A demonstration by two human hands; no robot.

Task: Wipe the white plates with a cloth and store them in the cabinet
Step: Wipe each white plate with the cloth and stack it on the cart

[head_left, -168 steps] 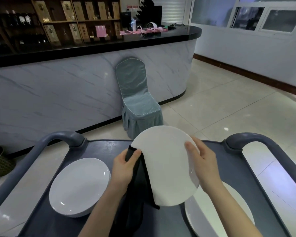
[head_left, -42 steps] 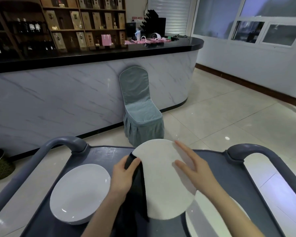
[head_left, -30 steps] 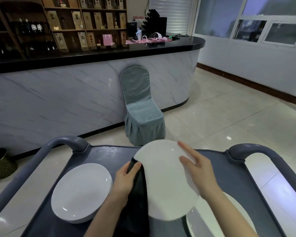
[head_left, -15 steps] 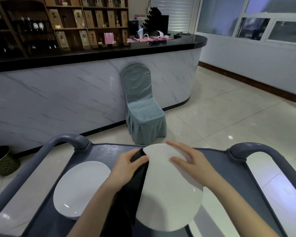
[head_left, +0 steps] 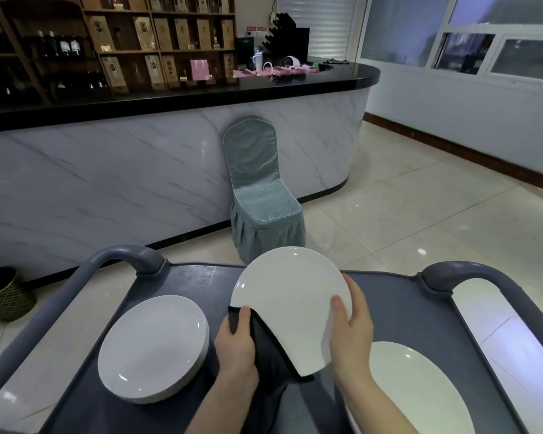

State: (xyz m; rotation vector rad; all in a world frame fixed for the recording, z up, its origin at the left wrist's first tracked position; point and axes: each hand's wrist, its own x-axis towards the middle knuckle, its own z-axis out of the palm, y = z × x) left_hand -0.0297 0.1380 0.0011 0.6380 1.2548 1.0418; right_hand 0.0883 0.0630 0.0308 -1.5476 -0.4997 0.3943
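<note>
Above the cart [head_left: 389, 308], the left hand [head_left: 235, 343] pinches a dark cloth [head_left: 268, 349] against a tilted white plate [head_left: 290, 303] whose right edge the right hand [head_left: 351, 327] grips.

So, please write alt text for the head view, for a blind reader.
The left hand holds a dark cloth against a white plate over a grey cart; the right hand grips the plate's rim. A plate stack lies left, another plate right.

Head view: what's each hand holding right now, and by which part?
The right hand grips the raised white plate by its right rim. The left hand pinches the dark cloth near its top, against the plate's lower left edge.
</note>
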